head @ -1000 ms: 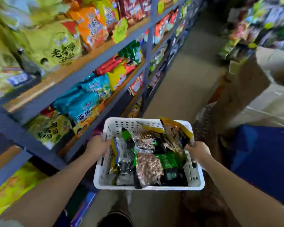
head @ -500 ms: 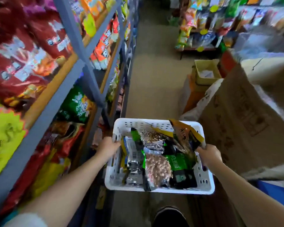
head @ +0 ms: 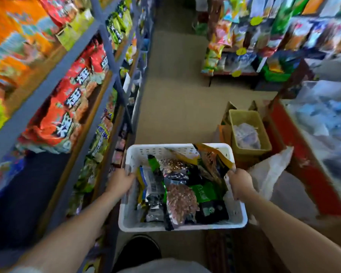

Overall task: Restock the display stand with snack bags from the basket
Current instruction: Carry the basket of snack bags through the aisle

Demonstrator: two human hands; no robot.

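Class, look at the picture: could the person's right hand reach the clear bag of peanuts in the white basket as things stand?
Probably not at once. The right hand grips the white basket by its right rim, as the left hand does opposite. The peanut bag lies uncovered on top, close by, once that hand lets go.

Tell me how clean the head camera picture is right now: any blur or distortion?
Head view: the white basket and both hands, left hand and right hand, are fairly sharp; the shelves at left and goods at right are smeared by motion blur; wide-angle bending curves the edges.
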